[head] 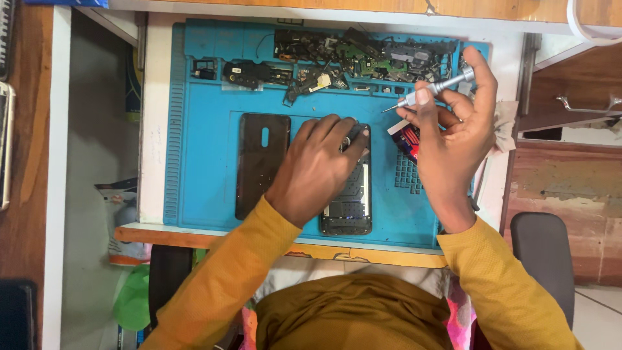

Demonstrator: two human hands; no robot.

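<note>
Opened phone (348, 194) lay on blue mat (207, 162), long axis toward person. Left hand (319, 165) pressed its upper end, fingers spread. Right hand (453, 126), right of phone, fingers closed around screwdriver (433, 89), tip pointing left toward phone.

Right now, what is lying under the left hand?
The left hand rests on an opened phone on the blue mat. Its lower half shows; the upper part is covered.
</note>
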